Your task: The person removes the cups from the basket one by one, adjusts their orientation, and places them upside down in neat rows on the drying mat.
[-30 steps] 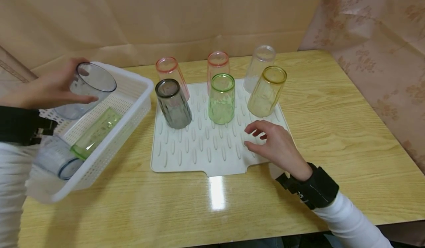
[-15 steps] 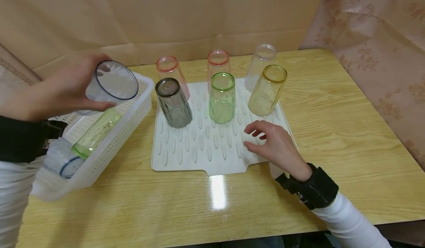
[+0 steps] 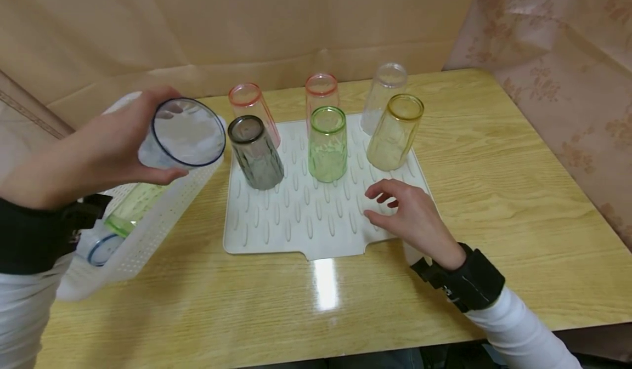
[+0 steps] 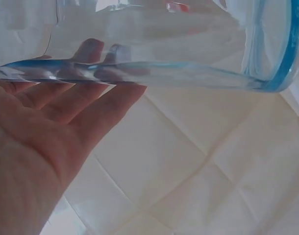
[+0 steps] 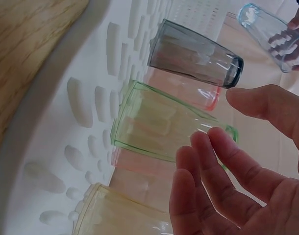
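My left hand (image 3: 108, 144) grips a clear drinking glass (image 3: 190, 133) with a blue edge, held tilted above the white basket, its wide round end toward the head camera. In the left wrist view the fingers (image 4: 66, 107) lie along the glass's side. My right hand (image 3: 407, 213) hovers over the front right of the white ridged mat (image 3: 291, 237), fingers loosely bent and holding nothing. Upside down on that mat stand a grey glass (image 3: 259, 160), a green glass (image 3: 328, 149) and a yellow glass (image 3: 395, 136) in front. Two pink glasses (image 3: 252, 100) and a clear glass (image 3: 382, 100) stand behind.
Partly hidden by the left arm, the perforated white basket (image 3: 163, 237) stands at the left. A green glass (image 3: 130, 210) and a blue-edged clear glass (image 3: 103, 248) lie inside it. Brown paper (image 3: 247, 23) covers the back beyond the wooden table (image 3: 494, 166).
My left hand has lifted the blue-edged glass from the basket and carried it rightward, nearer the camera. The right hand has stayed in place over the mat.
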Demonstrator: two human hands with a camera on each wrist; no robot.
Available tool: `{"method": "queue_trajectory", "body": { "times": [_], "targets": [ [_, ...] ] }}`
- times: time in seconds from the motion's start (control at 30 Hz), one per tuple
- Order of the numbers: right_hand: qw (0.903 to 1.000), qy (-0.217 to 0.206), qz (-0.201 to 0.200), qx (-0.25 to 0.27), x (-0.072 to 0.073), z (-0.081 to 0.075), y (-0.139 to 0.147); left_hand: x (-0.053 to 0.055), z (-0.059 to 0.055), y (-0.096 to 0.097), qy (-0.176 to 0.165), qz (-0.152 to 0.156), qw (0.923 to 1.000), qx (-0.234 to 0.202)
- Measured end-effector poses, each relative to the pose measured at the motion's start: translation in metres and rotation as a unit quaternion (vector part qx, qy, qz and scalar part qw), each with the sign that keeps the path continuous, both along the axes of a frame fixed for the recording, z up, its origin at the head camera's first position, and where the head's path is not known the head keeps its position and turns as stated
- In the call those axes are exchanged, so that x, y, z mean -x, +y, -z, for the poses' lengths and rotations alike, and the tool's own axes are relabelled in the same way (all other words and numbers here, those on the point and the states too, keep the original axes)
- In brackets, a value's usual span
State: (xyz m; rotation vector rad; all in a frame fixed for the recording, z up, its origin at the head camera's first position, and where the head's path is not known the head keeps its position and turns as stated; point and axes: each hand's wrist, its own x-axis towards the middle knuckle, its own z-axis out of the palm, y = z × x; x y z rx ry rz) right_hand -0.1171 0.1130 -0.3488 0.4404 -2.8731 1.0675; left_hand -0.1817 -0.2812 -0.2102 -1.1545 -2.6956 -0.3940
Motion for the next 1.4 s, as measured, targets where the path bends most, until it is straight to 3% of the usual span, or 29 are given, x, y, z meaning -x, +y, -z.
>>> {"method": "queue_trajectory", "body": {
  "times": [0.2,0.43,0.63,1.03,1.4],
  "targets": [
    [0.9999,-0.003,-0.005,0.013,-0.002,0.0,-0.002,-0.01,0.005,0.01,0.033,0.047,0.9981,-0.023],
    [0.9996,-0.014,-0.01,0.024,-0.004,0.0,-0.007,-0.022,0.012,0.02,0.016,0.046,0.9976,-0.049],
    [0.9991,-0.02,-0.013,0.036,-0.005,0.001,-0.014,-0.025,0.022,0.03,0.006,0.081,0.9933,-0.083],
    [0.9894,0.04,-0.089,0.108,0.003,0.008,-0.036,-0.033,0.035,0.056,-0.029,0.11,0.9847,-0.132],
    [0.9869,0.054,-0.104,0.111,0.009,0.009,-0.051,-0.035,0.046,0.075,-0.041,0.134,0.9751,-0.172]
  ]
}}
